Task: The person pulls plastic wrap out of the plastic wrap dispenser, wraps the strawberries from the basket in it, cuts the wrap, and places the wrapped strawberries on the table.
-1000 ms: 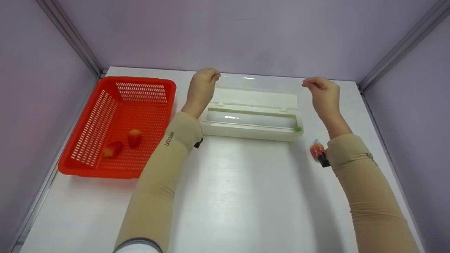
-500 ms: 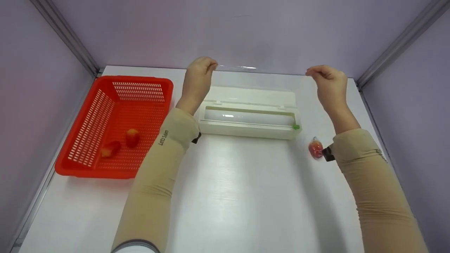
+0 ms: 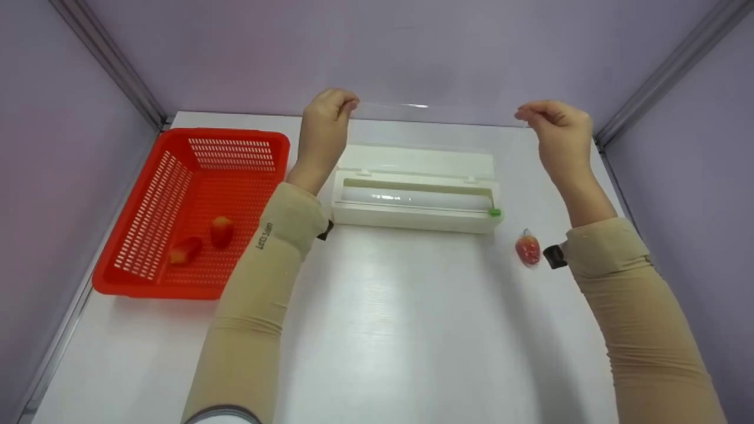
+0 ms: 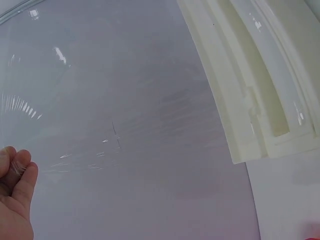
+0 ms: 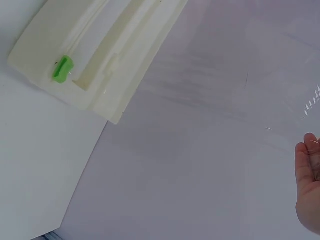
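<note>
Above the back of the table, my left hand (image 3: 323, 132) pinches one corner of a sheet of clear plastic wrap (image 3: 406, 107). The other top corner is pinched by my right hand (image 3: 562, 138). Between them the film is stretched, showing mostly as shiny glints and creases, also in the left wrist view. Below lies a white cling film dispenser (image 3: 412, 222), lid back, with the film roll (image 3: 412, 199) inside. A green slide cutter (image 5: 63, 69) sits at its right end. How the film's lower edge meets the dispenser is hard to see.
At left stands a red plastic basket (image 3: 280, 194) with two red-and-orange fruit-like pieces (image 3: 221, 231) in it. A small red fruit-like piece (image 3: 528, 248), seemingly film-wrapped, lies right of the dispenser, near my right wrist. Pale walls (image 3: 412, 53) border the table.
Both hands have risen and moved toward the back wall, then drifted slightly farther apart. The film's top edge went up with them. The dispenser, basket and fruit-like pieces stayed put.
</note>
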Action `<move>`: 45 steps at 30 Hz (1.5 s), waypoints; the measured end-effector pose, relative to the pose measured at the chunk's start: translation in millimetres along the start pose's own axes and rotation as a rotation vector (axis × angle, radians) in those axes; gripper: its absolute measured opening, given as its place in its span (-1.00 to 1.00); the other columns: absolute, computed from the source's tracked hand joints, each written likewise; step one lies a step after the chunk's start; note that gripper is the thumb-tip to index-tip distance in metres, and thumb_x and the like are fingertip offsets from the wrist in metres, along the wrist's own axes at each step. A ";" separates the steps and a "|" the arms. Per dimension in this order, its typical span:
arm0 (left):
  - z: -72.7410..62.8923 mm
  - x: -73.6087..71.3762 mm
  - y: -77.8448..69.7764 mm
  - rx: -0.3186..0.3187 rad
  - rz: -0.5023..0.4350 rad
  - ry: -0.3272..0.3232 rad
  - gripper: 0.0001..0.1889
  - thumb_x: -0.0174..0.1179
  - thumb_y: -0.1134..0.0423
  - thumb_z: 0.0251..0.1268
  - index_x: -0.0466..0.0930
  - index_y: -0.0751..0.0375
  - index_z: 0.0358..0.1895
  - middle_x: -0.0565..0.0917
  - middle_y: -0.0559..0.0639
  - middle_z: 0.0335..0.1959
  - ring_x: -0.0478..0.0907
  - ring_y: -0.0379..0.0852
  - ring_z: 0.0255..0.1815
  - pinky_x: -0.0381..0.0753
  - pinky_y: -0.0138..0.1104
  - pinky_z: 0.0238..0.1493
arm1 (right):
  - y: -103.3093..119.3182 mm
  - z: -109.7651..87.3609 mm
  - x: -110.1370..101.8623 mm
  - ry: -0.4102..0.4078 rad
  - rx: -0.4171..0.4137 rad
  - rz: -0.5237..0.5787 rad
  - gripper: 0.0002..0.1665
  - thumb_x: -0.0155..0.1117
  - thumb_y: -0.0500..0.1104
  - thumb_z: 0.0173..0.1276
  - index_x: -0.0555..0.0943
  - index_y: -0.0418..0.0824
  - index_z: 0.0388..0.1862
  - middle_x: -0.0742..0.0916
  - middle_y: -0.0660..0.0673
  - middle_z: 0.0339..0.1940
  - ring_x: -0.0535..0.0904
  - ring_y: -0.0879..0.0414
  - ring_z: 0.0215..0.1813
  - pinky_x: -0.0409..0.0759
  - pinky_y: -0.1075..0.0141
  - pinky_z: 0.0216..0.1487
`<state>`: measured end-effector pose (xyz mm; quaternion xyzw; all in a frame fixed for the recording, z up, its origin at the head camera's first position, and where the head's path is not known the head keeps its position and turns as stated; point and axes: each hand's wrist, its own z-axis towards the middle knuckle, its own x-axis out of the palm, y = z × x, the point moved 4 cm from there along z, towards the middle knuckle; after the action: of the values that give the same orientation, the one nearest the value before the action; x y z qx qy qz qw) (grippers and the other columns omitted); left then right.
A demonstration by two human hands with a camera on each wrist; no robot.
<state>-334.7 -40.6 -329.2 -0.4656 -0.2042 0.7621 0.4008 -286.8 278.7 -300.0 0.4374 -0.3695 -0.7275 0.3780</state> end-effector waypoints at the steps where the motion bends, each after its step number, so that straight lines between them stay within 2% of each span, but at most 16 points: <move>1: -1.0 -1.3 -0.6 0.005 -0.003 -0.001 -0.78 0.05 0.24 0.32 0.62 0.30 -0.18 0.65 0.10 -0.20 0.55 -0.11 -0.12 0.52 -0.47 -0.01 | 2.5 -2.1 -0.5 0.003 -0.007 0.003 -0.83 0.15 -0.34 0.29 0.67 -0.39 -0.29 0.70 0.24 -0.51 0.59 0.34 -0.29 0.49 0.56 -0.14; 6: -9.1 -9.5 -7.4 0.046 -0.012 0.002 -0.77 0.06 0.25 0.32 0.63 0.33 -0.20 0.66 0.12 -0.22 0.54 -0.07 -0.13 0.53 -0.41 -0.01 | -1.5 -8.9 -6.1 0.026 -0.033 0.026 -0.83 0.15 -0.34 0.29 0.70 -0.29 -0.33 0.71 0.21 -0.49 0.62 0.33 -0.30 0.51 0.56 -0.13; 9: -16.4 -15.4 -11.8 0.089 -0.007 0.002 -0.79 0.07 0.27 0.31 0.63 0.34 -0.21 0.67 0.14 -0.25 0.54 -0.04 -0.15 0.53 -0.36 -0.02 | -4.8 -15.8 -9.8 0.045 -0.045 0.009 -0.83 0.16 -0.32 0.29 0.70 -0.27 -0.30 0.72 0.20 -0.46 0.64 0.32 -0.27 0.52 0.56 -0.06; 12: -25.8 -21.1 -15.3 0.149 0.013 0.004 -0.80 0.08 0.29 0.30 0.63 0.35 -0.22 0.67 0.15 -0.27 0.55 -0.01 -0.17 0.54 -0.33 -0.03 | -3.5 -26.9 -12.9 0.054 -0.055 -0.016 -0.83 0.16 -0.30 0.30 0.70 -0.27 -0.28 0.72 0.21 -0.46 0.64 0.32 -0.28 0.53 0.56 -0.09; 16: -42.2 -27.9 -16.9 0.242 0.064 0.017 -0.80 0.06 0.27 0.32 0.63 0.32 -0.24 0.67 0.13 -0.30 0.55 -0.01 -0.19 0.56 -0.34 -0.06 | -1.1 -46.3 -15.2 0.081 -0.089 -0.017 -0.84 0.17 -0.30 0.29 0.70 -0.30 -0.27 0.73 0.22 -0.44 0.64 0.33 -0.31 0.54 0.56 -0.16; 19: -56.0 -32.7 -16.7 0.303 0.082 0.031 -0.81 0.06 0.27 0.32 0.62 0.30 -0.28 0.66 0.12 -0.34 0.54 -0.02 -0.24 0.56 -0.34 -0.11 | 0.4 -65.0 -16.4 0.109 -0.108 -0.023 -0.83 0.16 -0.35 0.28 0.67 -0.39 -0.25 0.72 0.25 -0.43 0.65 0.35 -0.31 0.57 0.57 -0.13; 24: -78.2 -39.6 -17.3 0.365 0.081 0.108 -0.84 0.08 0.30 0.30 0.63 0.28 -0.27 0.66 0.09 -0.35 0.52 -0.05 -0.27 0.58 -0.35 -0.14 | -1.1 -99.0 -21.2 0.148 -0.085 -0.097 -0.84 0.16 -0.37 0.27 0.67 -0.39 -0.25 0.70 0.35 -0.43 0.65 0.39 -0.33 0.55 0.61 -0.23; 28: -96.3 -44.2 -17.7 0.423 0.076 0.168 -0.87 0.12 0.32 0.26 0.63 0.27 -0.27 0.68 0.07 -0.36 0.55 -0.07 -0.29 0.60 -0.36 -0.16 | -12.0 -122.0 -23.2 0.218 -0.031 -0.101 -0.83 0.15 -0.36 0.28 0.67 -0.38 -0.24 0.71 0.35 -0.40 0.65 0.41 -0.33 0.56 0.59 -0.29; 35: -122.9 -45.4 -16.2 0.494 0.104 0.225 -0.91 0.18 0.31 0.21 0.64 0.22 -0.30 0.70 0.03 -0.40 0.57 -0.12 -0.36 0.63 -0.39 -0.21 | -36.9 -149.1 -21.2 0.347 0.152 0.056 -0.77 0.19 -0.32 0.27 0.60 -0.48 -0.17 0.76 0.16 -0.36 0.69 0.27 -0.29 0.62 0.45 -0.29; 40: -142.2 -41.8 -10.7 0.477 0.128 0.298 -0.91 0.22 0.29 0.17 0.66 0.20 -0.29 0.72 0.01 -0.34 0.63 -0.15 -0.33 0.65 -0.38 -0.18 | -55.9 -163.1 -14.1 0.450 0.239 0.085 -0.72 0.18 -0.24 0.30 0.59 -0.46 -0.14 0.76 0.14 -0.34 0.70 0.26 -0.24 0.62 0.41 -0.28; 45: -163.5 -32.4 -1.4 0.387 0.155 0.484 -0.91 0.21 0.31 0.18 0.68 0.16 -0.28 0.71 -0.05 -0.35 0.63 -0.18 -0.28 0.64 -0.37 -0.17 | -81.9 -178.0 -6.6 0.564 0.352 0.055 -0.69 0.15 -0.14 0.34 0.60 -0.37 -0.12 0.76 0.12 -0.30 0.70 0.24 -0.20 0.64 0.35 -0.22</move>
<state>-183.4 -75.8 -389.5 -0.5627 0.0820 0.6823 0.4594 -140.2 283.7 -430.0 0.6699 -0.3820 -0.4925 0.4035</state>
